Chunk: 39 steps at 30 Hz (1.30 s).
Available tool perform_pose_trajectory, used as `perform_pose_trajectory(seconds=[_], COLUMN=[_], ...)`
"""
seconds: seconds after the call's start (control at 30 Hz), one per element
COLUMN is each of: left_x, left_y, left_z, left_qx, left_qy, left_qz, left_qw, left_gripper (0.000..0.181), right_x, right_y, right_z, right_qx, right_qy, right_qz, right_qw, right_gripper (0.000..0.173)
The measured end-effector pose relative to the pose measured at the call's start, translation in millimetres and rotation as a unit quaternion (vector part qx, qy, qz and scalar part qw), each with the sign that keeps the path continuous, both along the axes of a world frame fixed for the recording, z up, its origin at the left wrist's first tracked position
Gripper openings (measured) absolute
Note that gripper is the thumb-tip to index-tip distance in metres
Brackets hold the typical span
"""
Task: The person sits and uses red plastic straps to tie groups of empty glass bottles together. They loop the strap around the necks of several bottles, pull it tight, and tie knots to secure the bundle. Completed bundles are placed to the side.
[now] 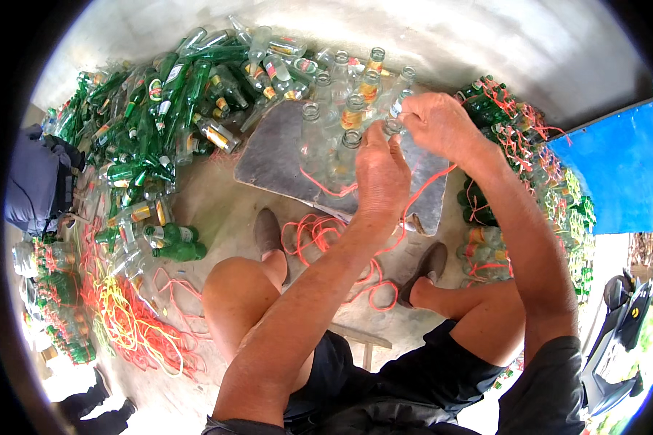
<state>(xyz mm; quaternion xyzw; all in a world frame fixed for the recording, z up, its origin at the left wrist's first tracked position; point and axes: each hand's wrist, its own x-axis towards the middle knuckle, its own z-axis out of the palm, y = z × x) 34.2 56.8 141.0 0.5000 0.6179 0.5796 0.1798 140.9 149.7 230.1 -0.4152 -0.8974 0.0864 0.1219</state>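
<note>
Several clear glass bottles (311, 144) stand upright in a tight cluster on a dark board (272, 147), some with orange-yellow labels. My left hand (383, 168) is at the front of the cluster, its fingertips against the neck of a clear bottle (393, 126). Just right of that neck, my right hand (438, 125) has its fingers curled in; what lies between them is hidden. Red plastic twine (332, 191) crosses low in front of the bottles and passes behind my left hand. More twine (427, 185) runs from under my right forearm down to loose coils on the floor.
Loose green and clear bottles (158, 109) are heaped along the wall. Twine-tied bottle bundles (514, 141) stack up at right, others (60, 293) at left. Red and yellow twine (136, 326) lies tangled on the floor. A blue panel (620, 168) stands at right. Another person's legs (95, 402) show lower left.
</note>
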Motion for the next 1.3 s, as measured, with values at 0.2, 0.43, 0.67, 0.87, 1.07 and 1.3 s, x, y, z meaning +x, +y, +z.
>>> perform_pose_trajectory(seconds=[0.2, 0.43, 0.67, 0.87, 1.07, 1.3], left_x=[-1, -7, -14, -2, -13, 3], left_y=[0, 5, 4, -2, 3, 6], left_z=[2, -7, -7, 3, -13, -20], left_qx=[0.023, -0.015, -0.037, -0.014, -0.009, -0.050], left_qy=[0.033, 0.051, 0.031, 0.091, 0.096, 0.083], left_qz=[0.016, -0.019, -0.024, -0.020, -0.041, -0.058], left_qw=[0.999, 0.998, 0.999, 0.996, 0.994, 0.994], left_gripper=[0.020, 0.029, 0.031, 0.028, 0.028, 0.041], right_x=[11, 5, 2, 10, 11, 22], right_y=[-29, -52, -66, -77, -89, -95], right_z=[-29, -64, -76, -70, -71, -106], right_qx=[-0.007, 0.099, 0.066, 0.057, 0.062, 0.136], right_qy=[0.123, 0.149, 0.203, 0.156, 0.110, 0.009], right_qz=[-0.042, -0.077, -0.103, -0.127, -0.071, -0.108], right_qw=[0.992, 0.981, 0.972, 0.978, 0.989, 0.985], right_gripper=[0.016, 0.013, 0.016, 0.018, 0.019, 0.024])
